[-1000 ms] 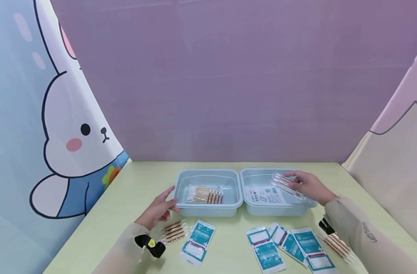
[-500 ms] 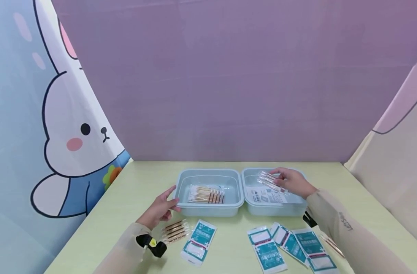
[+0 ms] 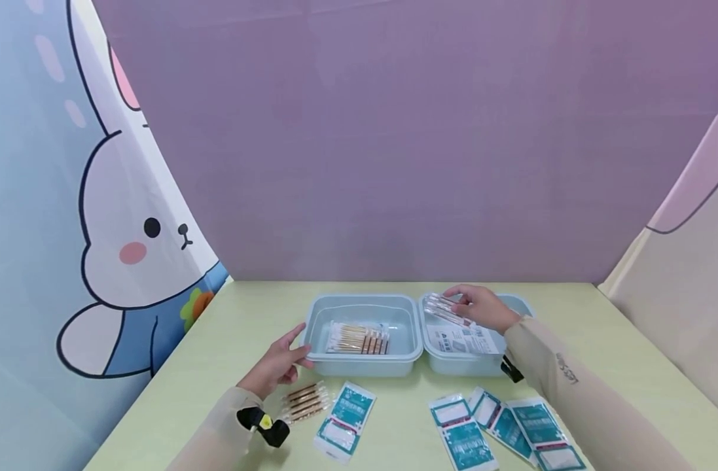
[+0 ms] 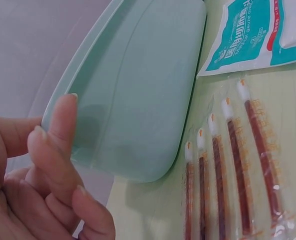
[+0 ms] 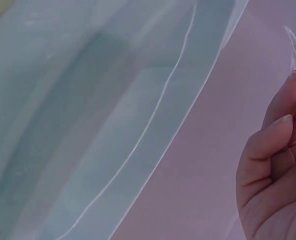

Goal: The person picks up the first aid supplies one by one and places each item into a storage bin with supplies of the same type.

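"Blue tub (image 3: 364,367) at twelve o'clock: is that one filled?"

"Partly, I'd say. One swab pack (image 3: 359,339) lies in it. The right hand (image 3: 479,307) has its fingers pinching a second pack (image 3: 441,309) above the other tub (image 3: 465,366), at one o'clock, not yet let go."

"And the left hand (image 3: 276,360)?"

"Its fingers grasp the first tub's corner, at that tub's seven o'clock."

"What seems left?"

"On the worktop (image 3: 394,425), a third pack (image 3: 305,401) at eleven o'clock, a gauze packet (image 3: 345,422) near twelve and three more packets (image 3: 465,441) around two, if those count too."

"Do the wrist views add anything?"

"The left one reads 'Medical gauze' and shows orange arrows on white swab tips, too small from the head. The right one catches clear wrap between the fingers; only the head view shows what the tubs contain."
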